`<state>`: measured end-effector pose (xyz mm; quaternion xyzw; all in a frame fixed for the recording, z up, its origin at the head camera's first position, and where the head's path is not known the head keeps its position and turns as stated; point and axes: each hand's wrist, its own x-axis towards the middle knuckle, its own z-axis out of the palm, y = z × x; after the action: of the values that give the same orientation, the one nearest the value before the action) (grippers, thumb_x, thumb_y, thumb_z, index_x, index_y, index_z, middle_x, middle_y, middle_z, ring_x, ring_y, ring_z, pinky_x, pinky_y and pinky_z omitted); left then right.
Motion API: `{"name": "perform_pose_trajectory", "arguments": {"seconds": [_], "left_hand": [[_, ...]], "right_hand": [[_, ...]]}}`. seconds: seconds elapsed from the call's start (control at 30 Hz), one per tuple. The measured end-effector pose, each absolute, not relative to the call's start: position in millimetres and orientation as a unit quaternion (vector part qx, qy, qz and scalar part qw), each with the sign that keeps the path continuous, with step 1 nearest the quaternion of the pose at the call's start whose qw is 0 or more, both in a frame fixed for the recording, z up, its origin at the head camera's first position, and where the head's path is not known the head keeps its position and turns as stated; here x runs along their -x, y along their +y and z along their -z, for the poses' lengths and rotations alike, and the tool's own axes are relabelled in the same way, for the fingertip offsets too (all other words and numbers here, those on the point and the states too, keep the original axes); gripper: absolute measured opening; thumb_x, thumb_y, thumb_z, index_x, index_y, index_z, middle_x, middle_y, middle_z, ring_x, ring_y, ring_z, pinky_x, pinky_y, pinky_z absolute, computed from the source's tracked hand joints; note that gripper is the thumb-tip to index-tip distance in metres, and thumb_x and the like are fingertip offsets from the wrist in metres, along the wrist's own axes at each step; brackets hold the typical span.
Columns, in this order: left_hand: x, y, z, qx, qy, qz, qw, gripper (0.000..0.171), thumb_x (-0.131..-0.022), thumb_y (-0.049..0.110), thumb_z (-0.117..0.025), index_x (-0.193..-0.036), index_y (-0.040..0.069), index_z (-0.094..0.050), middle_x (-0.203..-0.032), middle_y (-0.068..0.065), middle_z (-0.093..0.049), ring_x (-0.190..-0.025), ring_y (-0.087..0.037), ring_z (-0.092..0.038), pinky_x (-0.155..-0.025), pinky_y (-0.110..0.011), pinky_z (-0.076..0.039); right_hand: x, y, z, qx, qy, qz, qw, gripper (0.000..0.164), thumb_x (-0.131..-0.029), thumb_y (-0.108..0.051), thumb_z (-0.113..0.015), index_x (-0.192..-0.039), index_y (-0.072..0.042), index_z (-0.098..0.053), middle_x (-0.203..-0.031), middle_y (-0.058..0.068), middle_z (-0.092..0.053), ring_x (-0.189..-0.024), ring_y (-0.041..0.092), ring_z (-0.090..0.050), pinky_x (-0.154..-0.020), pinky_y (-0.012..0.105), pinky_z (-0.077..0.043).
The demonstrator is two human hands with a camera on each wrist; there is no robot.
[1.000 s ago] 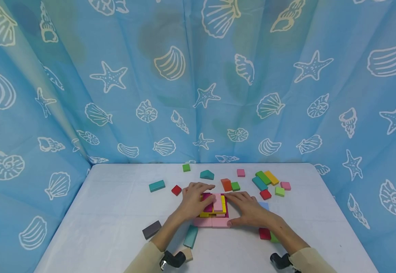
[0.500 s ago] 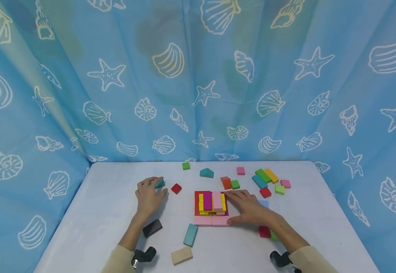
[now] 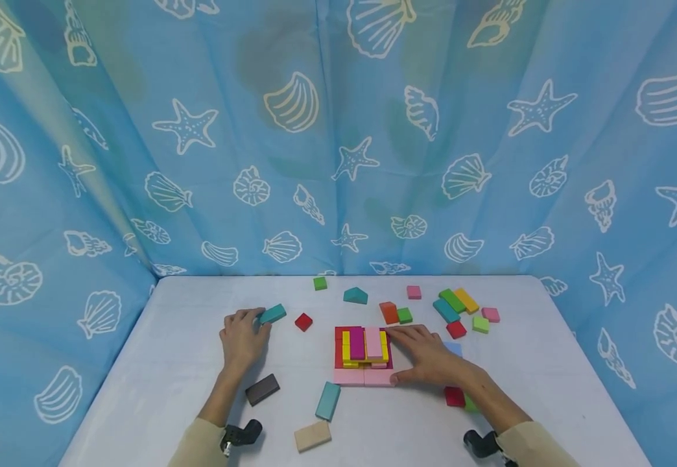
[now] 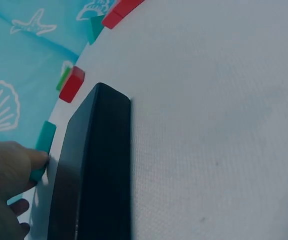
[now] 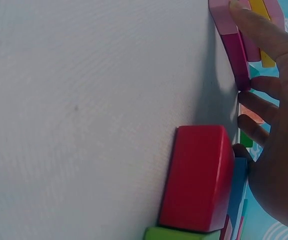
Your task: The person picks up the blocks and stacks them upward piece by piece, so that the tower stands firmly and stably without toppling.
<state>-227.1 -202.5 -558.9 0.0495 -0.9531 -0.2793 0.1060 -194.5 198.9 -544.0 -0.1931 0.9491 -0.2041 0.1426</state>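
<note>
On the left side of the table, my left hand (image 3: 242, 342) pinches one end of a teal block (image 3: 273, 314). The left wrist view has the thumb against that teal block (image 4: 45, 140), a dark grey block (image 4: 91, 165) looming in front. A layered stack (image 3: 364, 377) of pink, red, yellow and magenta blocks occupies the middle. My right hand (image 3: 423, 355) rests beside its right side, thumb at the front pink corner and fingers toward the back. In the right wrist view the thumb touches a pink block (image 5: 223, 17), and the other fingers are spread near a magenta block (image 5: 235, 57).
A dark grey block (image 3: 262, 390), another teal block (image 3: 328, 401) and a beige block (image 3: 312, 436) lie in front. Near the left hand is a small red block (image 3: 303, 322). Several coloured blocks, including a yellow one (image 3: 466, 299), lie behind and right of the stack.
My left hand has left the stack, moved left to the teal block and drawn slightly further left, showing more of that block. The right hand stays beside the stack.
</note>
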Motion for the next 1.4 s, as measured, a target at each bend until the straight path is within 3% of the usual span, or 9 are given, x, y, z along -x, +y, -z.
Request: {"name": "perform_pose_trajectory", "arguments": {"seconds": [0.3, 0.5, 0.73, 0.97, 1.4], "left_hand": [[224.1, -185.0, 547.2, -0.018, -0.948, 0.289, 0.135, 0.04, -0.092, 0.031, -0.073, -0.127, 0.012, -0.068, -0.125, -0.014, -0.065, -0.122, -0.036, -0.051, -0.101, -0.058, -0.036], [213.3, -141.7, 527.6, 0.083, -0.931, 0.327, 0.141, 0.037, -0.089, 0.03, -0.078, -0.124, 0.018, -0.071, -0.121, -0.008, -0.068, -0.117, -0.031, -0.054, -0.097, -0.053, -0.039], [199.8, -89.9, 514.5, 0.187, -0.914, 0.344, 0.103, 0.039, -0.087, 0.033, -0.079, -0.124, 0.024, -0.071, -0.119, 0.001, -0.068, -0.117, -0.022, -0.055, -0.097, -0.049, -0.043], [197.5, -68.5, 521.7, 0.201, -0.923, 0.321, 0.07, 0.041, -0.086, 0.037, -0.079, -0.125, 0.026, -0.07, -0.121, 0.001, -0.067, -0.12, -0.022, -0.053, -0.096, -0.046, -0.045], [196.2, -67.0, 522.3, 0.198, -0.921, 0.33, 0.069, 0.042, -0.085, 0.034, -0.08, -0.125, 0.023, -0.07, -0.122, -0.001, -0.067, -0.119, -0.024, -0.053, -0.095, -0.048, -0.044]], "right_hand": [[194.3, 198.2, 543.0, 0.194, 0.949, 0.202, 0.143, 0.108, -0.066, -0.059, -0.086, -0.157, -0.031, -0.035, -0.158, 0.0, -0.037, -0.148, 0.031, -0.027, -0.11, 0.071, -0.027], [192.8, 197.7, 543.8, 0.193, 0.949, 0.205, 0.144, 0.108, -0.066, -0.058, -0.087, -0.157, -0.031, -0.034, -0.158, 0.0, -0.037, -0.148, 0.031, -0.027, -0.11, 0.071, -0.026], [193.8, 198.3, 543.4, 0.198, 0.947, 0.208, 0.145, 0.106, -0.068, -0.06, -0.085, -0.157, -0.032, -0.034, -0.158, 0.0, -0.036, -0.148, 0.031, -0.027, -0.11, 0.07, -0.026], [192.7, 199.7, 545.5, 0.207, 0.943, 0.22, 0.143, 0.102, -0.07, -0.061, -0.083, -0.156, -0.032, -0.036, -0.158, 0.001, -0.037, -0.147, 0.033, -0.027, -0.11, 0.072, -0.026], [193.2, 200.9, 544.6, 0.212, 0.943, 0.215, 0.138, 0.103, -0.071, -0.06, -0.083, -0.157, -0.031, -0.035, -0.158, 0.002, -0.037, -0.147, 0.033, -0.028, -0.11, 0.071, -0.026]]}}
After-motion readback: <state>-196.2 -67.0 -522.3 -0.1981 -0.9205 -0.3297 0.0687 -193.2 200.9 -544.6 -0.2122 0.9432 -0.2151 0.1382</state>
